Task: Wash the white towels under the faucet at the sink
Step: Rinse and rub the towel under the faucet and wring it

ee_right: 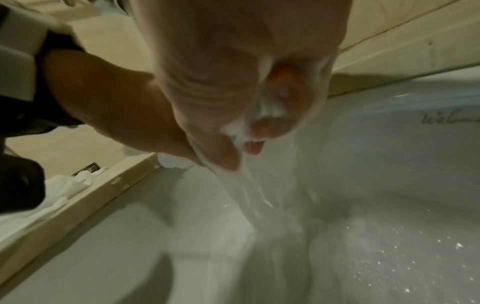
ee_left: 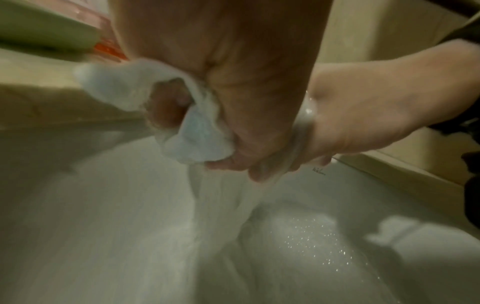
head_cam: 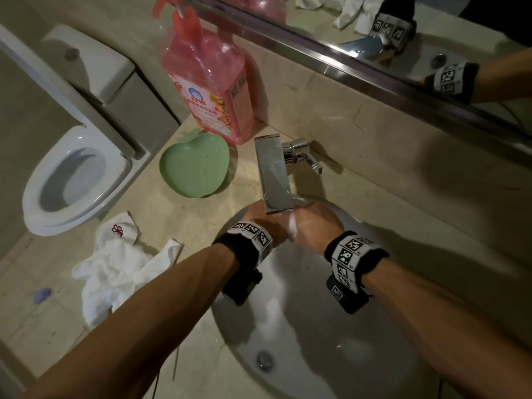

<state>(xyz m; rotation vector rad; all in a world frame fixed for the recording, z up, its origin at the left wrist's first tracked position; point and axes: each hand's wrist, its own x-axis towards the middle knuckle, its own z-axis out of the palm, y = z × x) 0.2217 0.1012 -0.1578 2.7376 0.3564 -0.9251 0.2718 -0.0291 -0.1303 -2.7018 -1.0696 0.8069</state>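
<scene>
Wringing wet white towel [ee_left: 197,142], both hands, under chrome faucet [head_cam: 273,174]

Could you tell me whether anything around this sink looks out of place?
Yes: crumpled white towels lie heaped on the beige stone counter left of the white sink basin, one corner near the rim, beside a purple smudge.
</scene>
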